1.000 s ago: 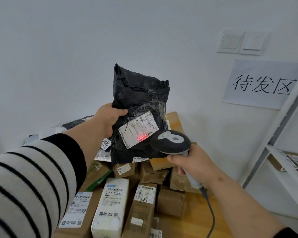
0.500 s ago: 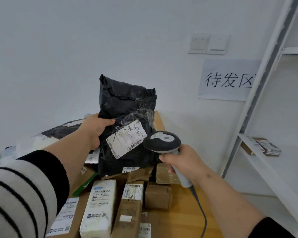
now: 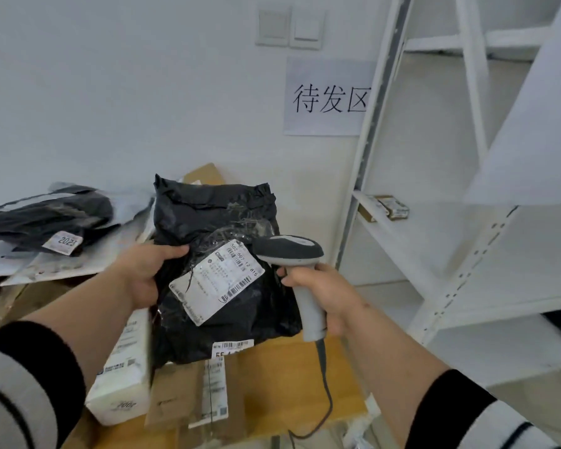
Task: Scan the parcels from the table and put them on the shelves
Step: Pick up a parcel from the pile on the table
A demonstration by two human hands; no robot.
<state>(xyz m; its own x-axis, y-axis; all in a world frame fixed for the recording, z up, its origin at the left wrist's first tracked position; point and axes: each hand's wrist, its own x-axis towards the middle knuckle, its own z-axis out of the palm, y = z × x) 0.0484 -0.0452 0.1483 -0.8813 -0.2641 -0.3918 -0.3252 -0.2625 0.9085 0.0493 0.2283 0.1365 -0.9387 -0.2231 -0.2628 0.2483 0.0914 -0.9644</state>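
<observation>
My left hand (image 3: 140, 280) gripped the left edge of the crumpled black plastic mailer bag (image 3: 217, 277), held upright above the wooden table (image 3: 272, 377) and its brown cardboard parcels (image 3: 188, 396), white shipping label (image 3: 217, 283) facing me. My right hand (image 3: 321, 296) was clenched around the handle of the grey corded barcode scanner (image 3: 292, 264), its head just beside the label's upper corner. The film creased and sagged around my fingers, so I judged the bag soft, light and slippery; an edge pinch bunching the plastic, or support beneath, seemed safest. The white metal shelves (image 3: 467, 254) stood to my right, one bearing a small brown box (image 3: 384, 207).
</observation>
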